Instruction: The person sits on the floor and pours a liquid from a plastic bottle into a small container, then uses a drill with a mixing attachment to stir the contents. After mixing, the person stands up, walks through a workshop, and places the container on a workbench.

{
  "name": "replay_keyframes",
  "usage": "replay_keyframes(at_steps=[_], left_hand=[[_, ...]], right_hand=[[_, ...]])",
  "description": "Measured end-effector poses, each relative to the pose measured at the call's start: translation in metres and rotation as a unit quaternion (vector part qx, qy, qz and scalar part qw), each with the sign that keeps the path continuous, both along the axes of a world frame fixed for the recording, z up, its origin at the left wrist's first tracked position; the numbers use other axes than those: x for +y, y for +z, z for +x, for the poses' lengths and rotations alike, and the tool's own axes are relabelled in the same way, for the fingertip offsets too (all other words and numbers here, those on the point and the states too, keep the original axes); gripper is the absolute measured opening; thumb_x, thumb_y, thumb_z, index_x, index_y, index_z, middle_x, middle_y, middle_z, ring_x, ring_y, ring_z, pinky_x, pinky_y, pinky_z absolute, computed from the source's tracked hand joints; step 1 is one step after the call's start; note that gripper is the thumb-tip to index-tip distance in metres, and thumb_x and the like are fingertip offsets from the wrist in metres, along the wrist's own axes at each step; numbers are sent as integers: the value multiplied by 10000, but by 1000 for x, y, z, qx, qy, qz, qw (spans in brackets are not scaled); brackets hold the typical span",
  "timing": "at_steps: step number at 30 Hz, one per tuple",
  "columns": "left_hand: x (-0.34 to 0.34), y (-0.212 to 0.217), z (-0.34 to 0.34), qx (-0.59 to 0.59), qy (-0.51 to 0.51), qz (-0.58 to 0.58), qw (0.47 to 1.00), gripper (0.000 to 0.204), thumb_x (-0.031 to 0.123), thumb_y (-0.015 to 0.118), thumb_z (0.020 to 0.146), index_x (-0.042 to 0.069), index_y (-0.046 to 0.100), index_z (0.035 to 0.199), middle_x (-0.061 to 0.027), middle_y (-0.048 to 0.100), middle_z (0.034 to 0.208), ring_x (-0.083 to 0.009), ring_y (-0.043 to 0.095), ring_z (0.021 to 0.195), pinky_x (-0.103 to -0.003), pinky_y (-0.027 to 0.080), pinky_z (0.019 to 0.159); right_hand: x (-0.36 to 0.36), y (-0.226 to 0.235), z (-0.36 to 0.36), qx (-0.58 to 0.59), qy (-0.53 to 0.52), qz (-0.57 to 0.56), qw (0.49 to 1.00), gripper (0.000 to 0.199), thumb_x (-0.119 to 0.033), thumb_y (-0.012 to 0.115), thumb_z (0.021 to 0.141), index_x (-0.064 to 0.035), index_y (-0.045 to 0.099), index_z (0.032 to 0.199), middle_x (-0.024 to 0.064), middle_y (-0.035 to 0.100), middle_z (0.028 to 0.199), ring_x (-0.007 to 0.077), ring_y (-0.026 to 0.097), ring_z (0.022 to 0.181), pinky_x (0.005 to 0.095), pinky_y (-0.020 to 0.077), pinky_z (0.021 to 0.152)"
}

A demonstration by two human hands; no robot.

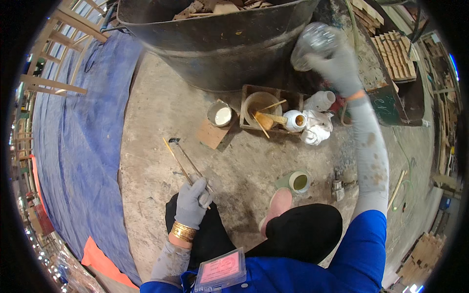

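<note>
Here, left hand (192, 205) pinching sticks (178, 161) over open floor (244, 161), right hand (342, 71) at plastic (317, 36), near tub (229, 53) edge, fingers indistinct.

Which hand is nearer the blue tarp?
Left. The left hand is right of the blue tarp across a strip of floor; the right hand is much farther right, past the dark tub.

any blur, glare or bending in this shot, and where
Head view: the right hand is smeared, likely by motion; bright glints show on the clear plastic beside it; the left hand looks sharper; the blue sheet bows at left, near the fisheye's black rim.
</note>
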State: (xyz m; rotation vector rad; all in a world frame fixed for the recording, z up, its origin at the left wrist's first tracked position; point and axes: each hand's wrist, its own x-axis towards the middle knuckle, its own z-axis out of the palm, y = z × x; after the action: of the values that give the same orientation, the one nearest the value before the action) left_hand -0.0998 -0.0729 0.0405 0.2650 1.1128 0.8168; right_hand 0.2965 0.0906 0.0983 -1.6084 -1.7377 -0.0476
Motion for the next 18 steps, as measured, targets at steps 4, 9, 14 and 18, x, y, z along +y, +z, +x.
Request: replay_keyframes(at_steps=[4,9,14,18], left_hand=[[5,-8,-7,-26,-23,-1,999,92,152,530,943,60,530,954,-4,533,733,-43,359,454,-213,326,419],[10,-14,-9,-50,-36,-5,998,100,147,537,940,49,535,960,-19,556,756,-44,366,455,-208,326,415],[12,-12,-10,-54,-35,-16,998,76,112,538,933,42,532,904,-36,560,705,-64,405,448,-219,348,417],[11,-17,-16,-74,-28,-21,997,54,104,533,935,53,534,919,-50,584,757,-62,406,451,-219,350,418]], right_hand=[[-38,60,23,196,18,-20,980,475,-141,732,787,-2,518,1187,67,629,1053,125,599,926,267,490,793],[-66,63,50,142,-124,-47,981,451,-162,719,805,8,528,1177,66,632,1047,118,598,910,261,485,782],[-80,35,69,194,-153,-31,969,479,-205,737,774,39,548,1140,95,653,1027,128,618,881,267,493,778],[-80,14,78,242,-135,-47,960,464,-166,721,806,43,526,1172,87,634,1063,120,601,902,261,484,789]])
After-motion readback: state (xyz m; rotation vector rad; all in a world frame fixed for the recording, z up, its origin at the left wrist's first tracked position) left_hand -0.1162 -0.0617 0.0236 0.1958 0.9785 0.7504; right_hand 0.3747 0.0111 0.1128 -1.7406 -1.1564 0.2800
